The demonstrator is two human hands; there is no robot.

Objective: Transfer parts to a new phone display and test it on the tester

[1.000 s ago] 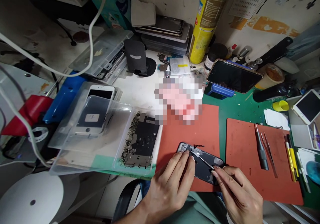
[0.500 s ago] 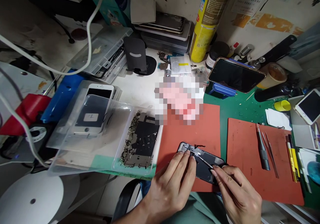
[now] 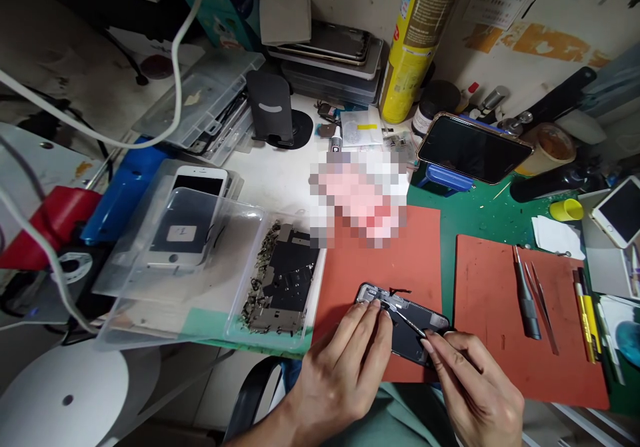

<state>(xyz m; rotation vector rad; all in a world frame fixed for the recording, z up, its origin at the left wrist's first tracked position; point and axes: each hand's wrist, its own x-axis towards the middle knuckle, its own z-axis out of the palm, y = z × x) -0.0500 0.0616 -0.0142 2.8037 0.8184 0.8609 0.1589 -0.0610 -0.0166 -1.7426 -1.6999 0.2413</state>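
Note:
A black phone screen assembly (image 3: 413, 352) lies back side up and aslant on the left red-brown mat (image 3: 390, 267). Metal brackets and a short dark flex cable show at its upper left end. My left hand (image 3: 345, 364) grips that end, its fingertips pressed together on the near edge. Pinched between thumb and fingers of my right hand (image 3: 477, 380) is a thin metal pry tool (image 3: 411, 325). Its flat tip touches the bracket area close to my left fingertips. The thumb of my left hand is mostly hidden.
Left of the mat, a clear plastic box (image 3: 245, 280) holds metal phone parts. A precision screwdriver (image 3: 526, 300) and tweezers (image 3: 543, 307) lie on the right mat (image 3: 485, 340). A phone (image 3: 473, 147) leans on a blue stand. Behind stands a yellow spray can (image 3: 405, 80).

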